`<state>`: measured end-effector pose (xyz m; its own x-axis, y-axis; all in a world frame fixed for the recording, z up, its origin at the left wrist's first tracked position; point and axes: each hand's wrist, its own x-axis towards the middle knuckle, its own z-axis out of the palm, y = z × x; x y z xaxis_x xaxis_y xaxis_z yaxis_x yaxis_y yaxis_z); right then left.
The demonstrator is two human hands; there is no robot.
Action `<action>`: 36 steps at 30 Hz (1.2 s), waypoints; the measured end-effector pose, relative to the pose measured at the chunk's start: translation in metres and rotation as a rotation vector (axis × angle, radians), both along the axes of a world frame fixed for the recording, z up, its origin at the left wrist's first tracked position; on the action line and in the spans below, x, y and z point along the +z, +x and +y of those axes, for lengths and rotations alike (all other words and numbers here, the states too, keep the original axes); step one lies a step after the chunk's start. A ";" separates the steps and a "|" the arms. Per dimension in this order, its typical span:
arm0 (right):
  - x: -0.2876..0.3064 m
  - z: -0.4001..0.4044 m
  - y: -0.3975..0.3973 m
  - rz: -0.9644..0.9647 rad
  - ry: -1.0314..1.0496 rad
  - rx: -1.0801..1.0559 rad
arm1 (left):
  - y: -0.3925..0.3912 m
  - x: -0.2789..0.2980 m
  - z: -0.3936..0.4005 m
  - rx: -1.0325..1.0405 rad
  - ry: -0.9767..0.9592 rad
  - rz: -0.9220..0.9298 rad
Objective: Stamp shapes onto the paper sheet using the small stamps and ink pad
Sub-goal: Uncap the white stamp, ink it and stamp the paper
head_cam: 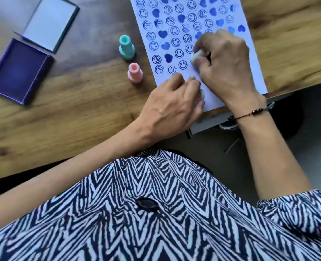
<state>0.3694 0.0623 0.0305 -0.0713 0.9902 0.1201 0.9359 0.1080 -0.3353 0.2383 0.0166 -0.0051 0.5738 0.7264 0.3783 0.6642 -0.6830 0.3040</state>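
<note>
A white paper sheet [257,63] lies tilted on the wooden table, covered with several blue smiley and heart prints. My right hand [225,61] is shut on a small pale stamp [196,55], pressing it down on the sheet's lower part. My left hand [173,104] rests on the sheet's near corner, its fingers curled over a small pale object [203,94] that is mostly hidden. A mint green stamp [126,47] and a pink stamp [134,72] stand upright just left of the sheet. The purple ink pad [18,70] sits open at far left.
The ink pad's lid [50,23] lies open behind the pad, grey inside. The table's front edge [80,161] runs diagonally across the middle. Below it is my zebra-patterned top, and a dark floor with a chair base at the right.
</note>
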 end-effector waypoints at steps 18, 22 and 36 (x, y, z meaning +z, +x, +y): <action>0.003 -0.001 -0.019 -0.251 -0.011 -0.019 | -0.007 -0.004 -0.008 0.009 0.095 -0.086; 0.004 -0.004 -0.022 -0.259 -0.009 -0.057 | -0.007 -0.003 -0.008 0.013 0.072 -0.115; 0.005 -0.001 -0.009 -0.020 -0.013 -0.112 | -0.008 0.002 -0.009 0.038 -0.039 -0.116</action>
